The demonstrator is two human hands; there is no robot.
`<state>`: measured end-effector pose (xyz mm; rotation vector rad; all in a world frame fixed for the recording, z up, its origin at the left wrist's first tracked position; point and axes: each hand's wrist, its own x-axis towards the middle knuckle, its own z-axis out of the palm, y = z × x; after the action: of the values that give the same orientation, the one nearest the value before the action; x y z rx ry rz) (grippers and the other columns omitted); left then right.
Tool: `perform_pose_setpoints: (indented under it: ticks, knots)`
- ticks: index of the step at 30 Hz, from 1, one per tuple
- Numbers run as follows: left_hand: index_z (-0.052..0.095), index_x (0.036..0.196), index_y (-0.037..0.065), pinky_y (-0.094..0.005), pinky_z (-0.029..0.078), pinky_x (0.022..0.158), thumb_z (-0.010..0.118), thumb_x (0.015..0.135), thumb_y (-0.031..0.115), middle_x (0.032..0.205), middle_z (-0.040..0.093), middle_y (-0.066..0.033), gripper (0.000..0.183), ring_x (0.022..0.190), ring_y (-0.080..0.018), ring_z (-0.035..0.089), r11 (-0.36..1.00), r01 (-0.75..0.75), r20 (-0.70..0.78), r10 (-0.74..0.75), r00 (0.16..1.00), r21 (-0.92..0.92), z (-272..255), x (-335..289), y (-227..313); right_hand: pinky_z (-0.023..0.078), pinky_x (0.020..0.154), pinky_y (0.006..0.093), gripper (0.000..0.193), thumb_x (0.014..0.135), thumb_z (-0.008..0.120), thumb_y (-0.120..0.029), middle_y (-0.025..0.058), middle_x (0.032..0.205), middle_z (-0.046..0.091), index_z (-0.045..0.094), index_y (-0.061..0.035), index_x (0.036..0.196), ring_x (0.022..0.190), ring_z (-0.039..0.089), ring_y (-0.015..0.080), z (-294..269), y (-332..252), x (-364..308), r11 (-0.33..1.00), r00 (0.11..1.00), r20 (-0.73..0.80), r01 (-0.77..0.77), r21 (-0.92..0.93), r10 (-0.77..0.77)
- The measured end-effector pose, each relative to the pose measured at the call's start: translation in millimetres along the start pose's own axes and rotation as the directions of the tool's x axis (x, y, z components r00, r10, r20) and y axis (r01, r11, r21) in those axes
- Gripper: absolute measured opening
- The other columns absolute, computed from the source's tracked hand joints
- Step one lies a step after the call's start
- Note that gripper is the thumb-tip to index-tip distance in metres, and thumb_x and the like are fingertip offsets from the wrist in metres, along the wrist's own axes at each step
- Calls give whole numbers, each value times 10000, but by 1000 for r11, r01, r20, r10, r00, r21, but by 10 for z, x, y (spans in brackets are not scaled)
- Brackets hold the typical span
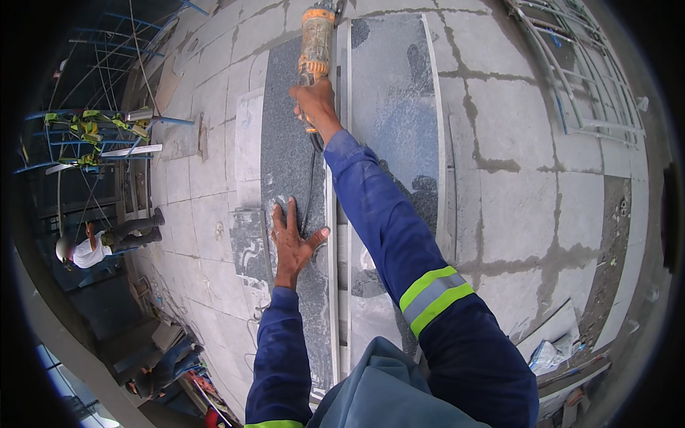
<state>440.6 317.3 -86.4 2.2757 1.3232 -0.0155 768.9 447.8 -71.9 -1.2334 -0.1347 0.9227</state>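
My right hand [317,105], reaching far forward, grips the rear of a dusty orange angle grinder [316,44]. The grinder's front end lies at the top edge of the view, over the strip between two long stone slabs; whether its disc touches stone I cannot make out. Flat on the dark grey speckled slab [284,143] rests my left hand [291,242], fingers spread, thumb towards the slab's pale right edge. A black cord [308,192] runs from the grinder back past that hand. The right-hand slab [396,93] looks partly wet.
Grey paving [510,121] with dark wet joints surrounds the slabs. A metal scaffold frame [578,71] lies at the far right. Smaller stone pieces [248,239] sit left of my left hand. Beyond, at left, are blue scaffolding [93,160] and a person in a white helmet [89,250].
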Motion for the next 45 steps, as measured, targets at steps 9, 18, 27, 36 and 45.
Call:
perform_pose_setpoints:
  ticks: [9, 18, 27, 36, 45]
  knots:
    - [308, 1887, 151, -791, 117, 1394, 856, 827, 898, 1885, 196, -397, 1407, 1779, -578, 178, 1000, -11, -6, 11, 1000, -2, 33, -18, 43, 571, 492, 388, 257, 861, 866, -58, 167, 858, 768, 739, 75, 1040, 599, 753, 240, -51, 97, -6, 999, 999, -33, 44, 30, -43]
    - [319, 1886, 182, -790, 123, 1393, 869, 839, 877, 1880, 217, -395, 1372, 1782, -570, 179, 999, -28, -47, 27, 999, -16, 64, 65, 7, 564, 507, 375, 280, 861, 895, -75, 177, 894, 754, 728, 66, 1035, 611, 729, 225, -48, 32, 78, 999, 998, 63, 27, 41, -30]
    - [300, 1892, 180, -777, 85, 1405, 847, 823, 917, 1900, 173, -385, 1408, 1799, -552, 130, 1000, 6, -16, -7, 1000, -27, 23, 44, -19, 576, 495, 390, 264, 874, 866, -80, 148, 844, 764, 730, 68, 1045, 601, 748, 233, 27, -2, -34, 998, 1000, 13, 27, 53, -28]
    - [287, 1895, 165, -782, 97, 1399, 860, 834, 895, 1901, 165, -382, 1410, 1792, -567, 130, 1000, 13, -1, -13, 1000, 4, 45, -20, 9, 587, 508, 392, 302, 880, 868, -100, 170, 894, 787, 740, 77, 1089, 626, 766, 239, -4, -15, -17, 998, 999, 18, -32, -54, 33]
    - [287, 1891, 139, -763, 121, 1402, 863, 844, 882, 1891, 174, -396, 1408, 1780, -584, 154, 1000, -4, -4, 4, 1000, -3, 7, -37, -15, 602, 532, 385, 424, 873, 883, -140, 192, 965, 803, 709, 99, 1176, 637, 773, 243, 16, 34, -75, 1000, 1000, -3, 0, -23, 0]
